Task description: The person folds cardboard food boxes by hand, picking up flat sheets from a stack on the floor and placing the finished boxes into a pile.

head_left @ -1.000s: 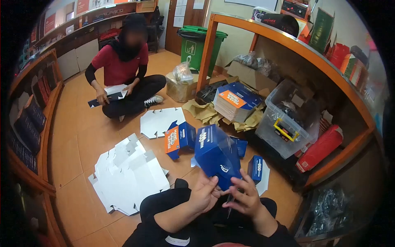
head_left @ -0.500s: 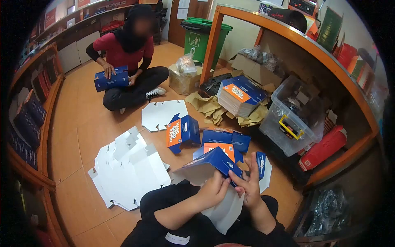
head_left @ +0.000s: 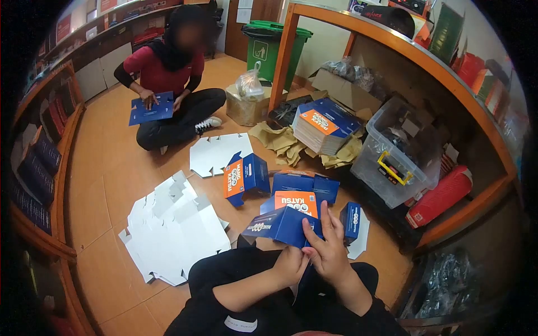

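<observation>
I have the left grip [head_left: 292, 266] curled tight on a blue box [head_left: 288, 225] at lower centre; the right grip [head_left: 330, 252] is spread against it. I'd press evenly along the creases. Beyond, I count at least three more boxes [head_left: 255, 176], one clear tub [head_left: 378, 185], one green bin [head_left: 274, 50].

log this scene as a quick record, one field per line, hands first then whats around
left hand: closed on the near edge of a partly folded blue carton
right hand: fingers spread, touching the same carton
floor, left: overlapping white sheets
floor, ahead: orange-and-blue carton
under shelf: flat stack, clear plastic tub
co-worker: seated, holding a blue sheet
</observation>
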The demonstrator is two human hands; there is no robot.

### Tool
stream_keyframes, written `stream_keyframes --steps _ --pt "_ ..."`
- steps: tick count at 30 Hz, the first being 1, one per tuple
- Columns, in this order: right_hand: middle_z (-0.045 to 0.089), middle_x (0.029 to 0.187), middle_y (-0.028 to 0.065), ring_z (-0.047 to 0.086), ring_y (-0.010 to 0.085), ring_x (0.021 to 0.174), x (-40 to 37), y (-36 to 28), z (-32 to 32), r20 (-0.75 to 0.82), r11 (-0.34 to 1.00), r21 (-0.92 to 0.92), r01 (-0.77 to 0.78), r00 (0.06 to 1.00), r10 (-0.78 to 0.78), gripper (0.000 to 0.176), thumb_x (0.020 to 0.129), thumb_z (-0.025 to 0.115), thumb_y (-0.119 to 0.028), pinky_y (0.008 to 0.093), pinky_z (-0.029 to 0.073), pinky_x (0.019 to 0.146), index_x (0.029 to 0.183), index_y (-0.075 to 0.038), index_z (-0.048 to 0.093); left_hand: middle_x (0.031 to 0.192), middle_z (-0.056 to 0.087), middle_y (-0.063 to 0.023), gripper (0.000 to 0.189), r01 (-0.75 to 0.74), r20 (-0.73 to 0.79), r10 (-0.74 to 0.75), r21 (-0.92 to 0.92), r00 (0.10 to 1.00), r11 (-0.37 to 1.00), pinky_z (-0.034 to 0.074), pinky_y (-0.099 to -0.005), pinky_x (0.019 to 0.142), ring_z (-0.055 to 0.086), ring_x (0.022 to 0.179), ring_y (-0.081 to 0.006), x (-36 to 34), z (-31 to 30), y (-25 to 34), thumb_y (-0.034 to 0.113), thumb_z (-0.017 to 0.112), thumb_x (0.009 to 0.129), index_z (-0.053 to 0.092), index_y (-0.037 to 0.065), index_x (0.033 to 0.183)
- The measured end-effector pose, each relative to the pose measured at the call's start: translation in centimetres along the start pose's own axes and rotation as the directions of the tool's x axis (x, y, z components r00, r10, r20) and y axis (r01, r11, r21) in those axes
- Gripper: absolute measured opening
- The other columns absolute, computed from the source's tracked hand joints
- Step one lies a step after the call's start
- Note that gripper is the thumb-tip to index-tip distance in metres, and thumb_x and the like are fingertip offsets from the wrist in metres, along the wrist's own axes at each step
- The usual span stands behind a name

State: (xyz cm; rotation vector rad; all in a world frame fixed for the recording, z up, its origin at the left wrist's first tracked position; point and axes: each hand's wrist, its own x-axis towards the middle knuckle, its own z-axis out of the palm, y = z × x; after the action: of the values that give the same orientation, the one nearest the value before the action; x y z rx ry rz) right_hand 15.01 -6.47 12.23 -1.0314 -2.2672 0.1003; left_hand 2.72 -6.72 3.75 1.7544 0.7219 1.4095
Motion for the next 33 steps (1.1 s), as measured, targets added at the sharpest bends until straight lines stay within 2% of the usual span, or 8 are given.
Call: stream_keyframes --steps 2,8,12,18,24,27,30,33 --pt "0.024 0.141 0.0285 0.033 0.0439 0.122 0.1 0.1 -0.3 0.005 0.999 0.022 0.032 0.999 -0.033 0.054 0.081 0.057 -0.04 0.0456 0.027 0.101 0.127 -0.011 0.051 0.136 0.028 -0.0268 0.06 -0.104 -0.013 0.103 -0.023 0.995 0.994 0.025 -0.0409 0.105 0.032 0.128 -0.0354 0.4 -0.2 0.0 0.004 0.042 0.088 0.009 -0.006 0.137" --pt "0.03 0.139 0.027 0.042 0.0424 0.117 0.2 0.7 -2.1 -0.032 0.969 0.167 0.18 0.984 -0.177 0.07 0.062 0.074 -0.041 0.0446 0.036 0.096 0.122 -0.009 0.055 0.137 0.029 -0.0177 0.056 0.108 -0.045 -0.185 -0.669 0.982 0.735 0.031 -0.0374 0.103 0.036 0.125 -0.025 1.9 -2.1 2.9 0.0 0.037 0.09 0.008 0.0 0.138" --pt "0.036 0.137 0.023 0.042 0.0409 0.119 0.3 0.7 -2.6 0.009 0.966 0.164 0.198 0.979 -0.202 0.071 0.06 0.076 -0.038 0.0441 0.038 0.095 0.121 -0.01 0.055 0.133 0.035 -0.0161 0.057 0.052 -0.084 -0.12 -0.559 0.989 0.827 0.038 -0.0365 0.098 0.042 0.12 -0.0239 2.0 -2.4 3.1 0.001 0.04 0.09 0.01 0.001 0.138" --pt "0.04 0.136 0.0171 0.039 0.0374 0.124 0.8 0.7 -4.8 0.243 0.914 0.4 0.066 0.954 -0.175 0.069 0.061 0.079 -0.032 0.0458 0.036 0.098 0.122 -0.01 0.055 0.132 0.037 -0.0143 0.058 0.181 0.021 -0.225 -0.67 0.974 0.72 0.033 -0.0362 0.101 0.04 0.122 -0.0224 2.4 -4.6 2.7 0.0 0.041 0.09 0.011 0.003 0.139" --pt "0.048 0.128 0.0183 0.044 0.0359 0.12 0.6 2.8 -5.3 0.265 0.742 0.653 0.15 0.873 -0.41 0.071 0.063 0.076 -0.039 0.0466 0.035 0.098 0.12 -0.002 0.055 0.133 0.037 -0.0145 0.058 0.265 0.151 -0.227 -0.719 0.962 0.643 0.033 -0.0373 0.101 0.04 0.122 -0.0239 2.6 -5.5 2.5 0.0 0.041 0.09 0.011 0.004 0.139" --pt "0.046 0.127 0.0234 0.046 0.0378 0.117 -0.3 2.2 -3.5 0.123 0.781 0.617 0.092 0.97 -0.212 0.068 0.07 0.07 -0.042 0.0445 0.036 0.098 0.12 0.001 0.054 0.134 0.034 -0.0142 0.059 0.252 0.121 -0.246 -0.745 0.962 0.618 0.03 -0.0365 0.103 0.039 0.122 -0.0235 2.5 -5.1 3.1 0.001 0.041 0.09 0.009 0.003 0.139" --pt "0.04 0.13 0.0289 0.047 0.04 0.115 -0.5 1.3 -1.7 -0.118 0.891 0.449 0.071 0.993 -0.02 0.063 0.078 0.062 -0.043 0.0417 0.037 0.097 0.121 0.003 0.052 0.135 0.031 -0.0142 0.059 0.075 -0.076 -0.152 -0.605 0.985 0.793 0.032 -0.0349 0.101 0.039 0.122 -0.0222 1.9 -2.6 2.9 0.002 0.042 0.091 0.007 0.002 0.139" --pt "0.024 0.139 0.0316 0.042 0.0427 0.12 -0.2 1.2 -0.5 -0.065 0.95 0.312 -0.004 0.998 0.025 0.052 0.086 0.055 -0.036 0.0395 0.038 0.096 0.123 0.001 0.051 0.132 0.034 -0.0185 0.055 0.024 -0.036 -0.029 -0.123 0.999 0.992 0.038 -0.0355 0.094 0.042 0.12 -0.0236 1.0 -1.8 2.4 0.0 0.04 0.091 0.009 -0.003 0.135"
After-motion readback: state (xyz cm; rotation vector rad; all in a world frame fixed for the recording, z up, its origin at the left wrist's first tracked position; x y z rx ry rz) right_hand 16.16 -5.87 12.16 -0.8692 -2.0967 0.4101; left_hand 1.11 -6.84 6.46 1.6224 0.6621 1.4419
